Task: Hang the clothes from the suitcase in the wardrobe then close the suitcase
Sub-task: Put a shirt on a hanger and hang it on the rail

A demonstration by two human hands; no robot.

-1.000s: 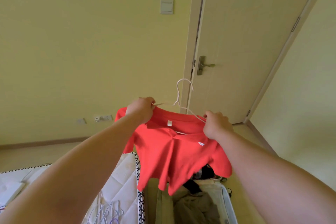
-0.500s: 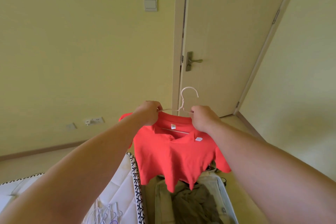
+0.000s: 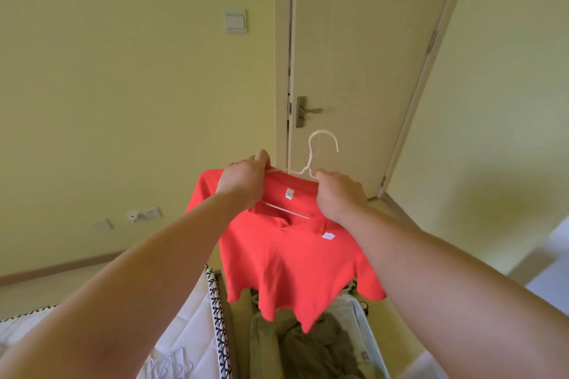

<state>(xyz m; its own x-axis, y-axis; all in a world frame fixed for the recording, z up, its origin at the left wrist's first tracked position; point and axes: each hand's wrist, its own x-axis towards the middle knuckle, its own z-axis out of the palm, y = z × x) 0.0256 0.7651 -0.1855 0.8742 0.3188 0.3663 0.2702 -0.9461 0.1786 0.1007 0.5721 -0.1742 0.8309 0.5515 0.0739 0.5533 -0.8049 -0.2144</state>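
A red polo shirt (image 3: 286,264) hangs in the air in front of me on a white wire hanger (image 3: 317,151), whose hook stands up above the collar. My left hand (image 3: 243,181) grips the shirt's left shoulder over the hanger arm. My right hand (image 3: 338,197) grips the right shoulder close to the hanger's neck. Below the shirt lies the open pale suitcase (image 3: 369,335) with olive-brown clothes (image 3: 320,351) inside. No wardrobe is in view.
A closed cream door (image 3: 363,71) with a lever handle (image 3: 308,110) faces me. A bed with a white quilted cover and black-and-white trim (image 3: 217,317) is at lower left, with spare hangers (image 3: 172,366) on it. Wall sockets (image 3: 144,214) sit low on the left wall.
My hands have drawn closer together along the shirt's shoulders, the right one sliding in toward the hanger's neck. The shirt now sits more squarely on the hanger.
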